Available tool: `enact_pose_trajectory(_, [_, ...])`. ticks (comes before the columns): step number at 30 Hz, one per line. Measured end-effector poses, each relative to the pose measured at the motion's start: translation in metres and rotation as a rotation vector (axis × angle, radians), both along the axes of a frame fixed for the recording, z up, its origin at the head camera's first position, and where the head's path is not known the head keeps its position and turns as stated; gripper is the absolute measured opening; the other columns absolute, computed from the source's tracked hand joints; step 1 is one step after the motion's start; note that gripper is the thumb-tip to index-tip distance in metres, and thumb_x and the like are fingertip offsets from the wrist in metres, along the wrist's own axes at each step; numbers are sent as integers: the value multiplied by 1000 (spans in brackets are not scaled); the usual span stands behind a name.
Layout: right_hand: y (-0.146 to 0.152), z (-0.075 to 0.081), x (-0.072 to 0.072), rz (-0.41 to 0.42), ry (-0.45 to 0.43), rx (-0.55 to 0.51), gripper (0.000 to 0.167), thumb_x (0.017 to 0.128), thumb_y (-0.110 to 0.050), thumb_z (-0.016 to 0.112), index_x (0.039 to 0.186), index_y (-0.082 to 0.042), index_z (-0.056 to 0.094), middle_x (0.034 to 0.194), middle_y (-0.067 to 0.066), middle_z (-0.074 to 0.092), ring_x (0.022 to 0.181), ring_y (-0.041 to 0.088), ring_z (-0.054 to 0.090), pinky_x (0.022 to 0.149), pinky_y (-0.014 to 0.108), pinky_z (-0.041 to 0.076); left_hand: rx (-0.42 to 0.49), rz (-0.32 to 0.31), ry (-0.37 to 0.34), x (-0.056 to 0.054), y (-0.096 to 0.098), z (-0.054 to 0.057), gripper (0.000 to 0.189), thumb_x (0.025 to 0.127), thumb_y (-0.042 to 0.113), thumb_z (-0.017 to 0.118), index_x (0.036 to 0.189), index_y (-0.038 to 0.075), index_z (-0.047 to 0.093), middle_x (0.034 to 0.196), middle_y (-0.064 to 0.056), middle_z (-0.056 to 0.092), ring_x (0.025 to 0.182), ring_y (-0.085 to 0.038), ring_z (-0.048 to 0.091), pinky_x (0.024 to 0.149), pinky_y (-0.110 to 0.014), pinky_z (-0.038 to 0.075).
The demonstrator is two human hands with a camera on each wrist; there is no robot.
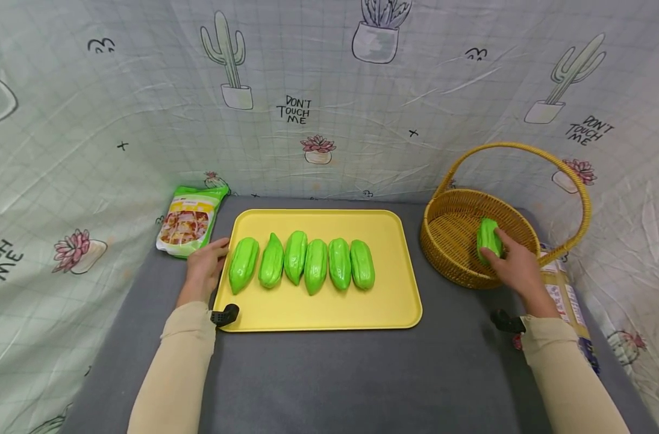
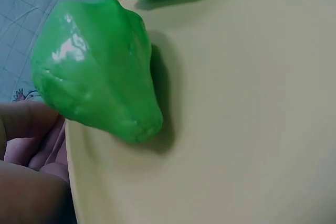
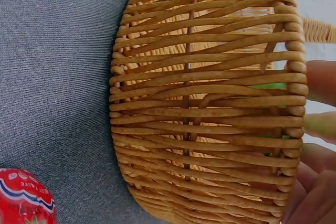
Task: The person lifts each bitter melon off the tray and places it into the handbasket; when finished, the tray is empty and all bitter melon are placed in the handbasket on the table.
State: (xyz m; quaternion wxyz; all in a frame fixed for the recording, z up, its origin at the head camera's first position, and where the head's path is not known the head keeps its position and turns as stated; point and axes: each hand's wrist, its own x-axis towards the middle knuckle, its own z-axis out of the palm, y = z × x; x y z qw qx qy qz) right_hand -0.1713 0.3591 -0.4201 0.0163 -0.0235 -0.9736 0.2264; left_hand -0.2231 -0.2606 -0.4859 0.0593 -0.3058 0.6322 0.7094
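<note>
Inside a round golden wicker basket (image 1: 444, 261), a ridged green vegetable (image 1: 486, 238) was gripped by the right fingers (image 1: 509, 244); any grip by the left fingers (image 1: 214, 247) was unclear

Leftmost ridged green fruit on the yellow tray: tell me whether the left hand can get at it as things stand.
Likely yes: the left hand is by the yellow tray, close to the leftmost ridged green fruit, and only the tray's low rim seems to lie between them.
</note>
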Motion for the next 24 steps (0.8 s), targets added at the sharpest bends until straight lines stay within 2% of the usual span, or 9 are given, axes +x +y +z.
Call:
enact_pose_trajectory(8, [-3, -2, -5, 20, -120, -9, 78, 106, -45, 50, 162, -2, 16, 133, 47, 49, 80, 35, 55, 61, 31, 40, 2, -23, 3, 12, -4, -3, 45, 104, 8, 57, 148, 15, 54, 157, -2, 48, 138, -12, 53, 109, -19, 49])
enact_pose_trajectory(18, [-2, -1, -15, 83, -198, 69, 76, 106, -41, 52, 159, 6, 22, 134, 45, 48, 87, 39, 55, 68, 40, 42, -69, -62, -5, 23, -4, -5, 45, 103, 10, 61, 147, 17, 56, 157, -4, 49, 136, -11, 55, 111, -23, 48])
enact_pose_trajectory(21, [-1, 0, -18, 98, -230, 88, 76, 106, -40, 52, 158, 8, 23, 134, 45, 48, 85, 37, 52, 67, 38, 40, -75, -71, -11, 24, -4, -5, 45, 102, 11, 61, 147, 18, 57, 157, -1, 49, 133, -9, 56, 108, -20, 50])
enact_pose_trajectory(24, [-2, 0, -20, 110, -245, 92, 76, 106, -38, 53, 157, 10, 24, 128, 43, 52, 80, 33, 50, 64, 35, 37, -60, -60, -4, 26, -6, -5, 45, 102, 10, 61, 147, 17, 57, 156, 1, 49, 137, -10, 54, 108, -20, 49])
